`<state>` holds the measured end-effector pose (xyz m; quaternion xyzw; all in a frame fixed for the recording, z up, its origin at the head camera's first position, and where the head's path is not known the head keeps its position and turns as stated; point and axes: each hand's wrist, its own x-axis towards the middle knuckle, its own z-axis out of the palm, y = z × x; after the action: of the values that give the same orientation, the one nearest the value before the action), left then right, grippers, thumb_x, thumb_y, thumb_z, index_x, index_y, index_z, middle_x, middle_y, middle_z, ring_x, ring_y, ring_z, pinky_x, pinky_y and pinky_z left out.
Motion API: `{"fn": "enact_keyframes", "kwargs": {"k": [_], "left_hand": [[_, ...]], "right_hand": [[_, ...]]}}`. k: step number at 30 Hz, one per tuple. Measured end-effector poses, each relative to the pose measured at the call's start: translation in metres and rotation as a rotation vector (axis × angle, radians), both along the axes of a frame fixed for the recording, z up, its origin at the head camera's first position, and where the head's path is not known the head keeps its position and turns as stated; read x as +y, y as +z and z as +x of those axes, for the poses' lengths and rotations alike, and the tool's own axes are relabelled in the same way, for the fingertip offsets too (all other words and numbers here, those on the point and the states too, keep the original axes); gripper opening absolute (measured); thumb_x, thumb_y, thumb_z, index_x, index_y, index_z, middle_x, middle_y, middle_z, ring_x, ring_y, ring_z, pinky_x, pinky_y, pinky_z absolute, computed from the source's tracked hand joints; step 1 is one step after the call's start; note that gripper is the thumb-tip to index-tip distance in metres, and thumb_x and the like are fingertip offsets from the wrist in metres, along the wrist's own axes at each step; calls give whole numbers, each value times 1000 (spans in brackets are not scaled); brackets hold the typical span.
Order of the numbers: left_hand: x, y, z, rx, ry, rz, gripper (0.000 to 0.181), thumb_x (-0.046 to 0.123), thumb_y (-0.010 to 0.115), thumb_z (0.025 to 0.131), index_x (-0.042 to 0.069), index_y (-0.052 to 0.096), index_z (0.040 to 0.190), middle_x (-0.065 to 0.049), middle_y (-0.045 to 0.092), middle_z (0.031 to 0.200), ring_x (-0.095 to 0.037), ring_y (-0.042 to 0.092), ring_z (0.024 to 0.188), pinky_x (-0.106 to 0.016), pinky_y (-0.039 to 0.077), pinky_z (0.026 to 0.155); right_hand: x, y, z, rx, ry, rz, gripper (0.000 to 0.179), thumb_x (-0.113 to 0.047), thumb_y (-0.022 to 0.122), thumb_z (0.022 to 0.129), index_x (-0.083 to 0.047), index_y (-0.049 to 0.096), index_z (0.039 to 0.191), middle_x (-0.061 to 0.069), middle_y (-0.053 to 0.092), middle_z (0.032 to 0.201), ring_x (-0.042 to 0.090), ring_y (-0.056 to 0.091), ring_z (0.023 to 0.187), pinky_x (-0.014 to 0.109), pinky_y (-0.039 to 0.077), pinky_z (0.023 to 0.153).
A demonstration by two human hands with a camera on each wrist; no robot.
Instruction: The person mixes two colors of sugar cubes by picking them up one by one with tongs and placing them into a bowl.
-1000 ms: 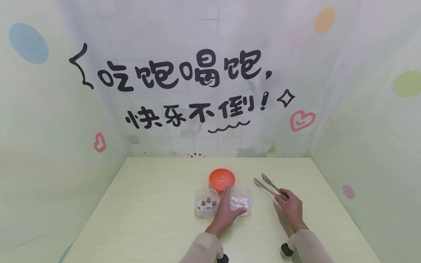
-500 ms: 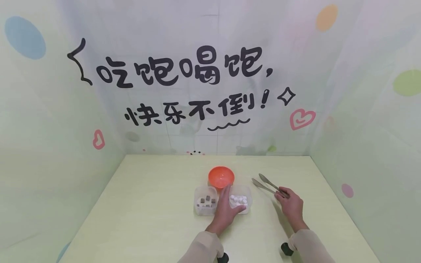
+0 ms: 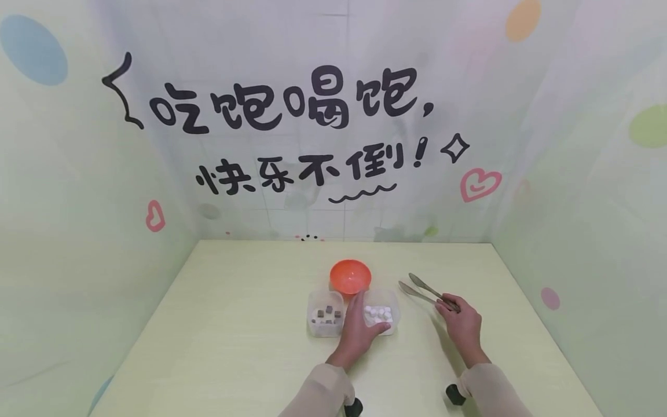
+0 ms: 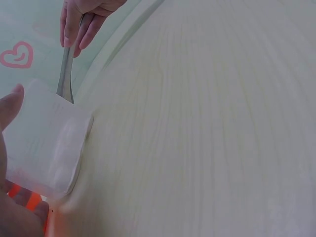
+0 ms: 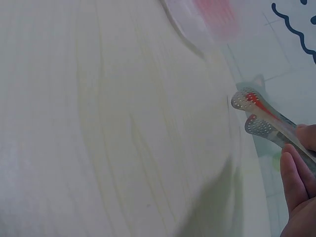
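Head view dipped slightly; left hand (image 3: 356, 329) clasps tub (image 3: 384, 297), right hand (image 3: 464, 324) pinches tongs (image 5: 274, 118).

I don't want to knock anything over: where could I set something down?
Bare table lies between the left wall and dark-cube tub; a narrower strip parts the right hand from the right wall. The middle is crowded: bowl, white-cube tub and left hand bunch together, tongs nearby.

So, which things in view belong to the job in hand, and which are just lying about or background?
Job, as I judge it:
tongs, held in the right hand
container of white pieces, gripped by the left hand
container of dark cubes, beside it, probably
orange bowl, just beyond the containers, probably

Background only:
wall lettering
pink heart
blue spot
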<state>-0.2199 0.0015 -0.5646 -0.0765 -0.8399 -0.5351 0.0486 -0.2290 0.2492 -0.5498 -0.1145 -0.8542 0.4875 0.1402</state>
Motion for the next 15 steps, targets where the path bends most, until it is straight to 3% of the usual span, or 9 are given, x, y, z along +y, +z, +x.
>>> {"fn": "enact_keyframes", "kwargs": {"k": [5,11,15], "left_hand": [[-1,-3,-1,-9,-7,33,100,27,86,74,7,26,152,-8,35,151,-27,34,138,-46,29,113],[-3,-4,-1,-35,-44,106,101,24,86,74,7,25,153,-7,33,154,-27,31,139,-46,26,114],[-4,-4,-2,-44,-59,125,101,25,86,75,8,25,153,-6,32,155,-26,31,140,-46,26,115]], "right_hand": [[0,5,4,15,-3,-37,31,-10,73,88,1,66,116,17,70,107,23,69,97,10,51,66],[3,11,11,25,-24,-20,32,-15,76,86,-2,68,113,12,72,104,-4,63,81,11,49,62],[3,18,14,60,-23,-42,32,-14,78,84,-3,69,113,13,72,103,-11,58,76,12,50,59]]}}
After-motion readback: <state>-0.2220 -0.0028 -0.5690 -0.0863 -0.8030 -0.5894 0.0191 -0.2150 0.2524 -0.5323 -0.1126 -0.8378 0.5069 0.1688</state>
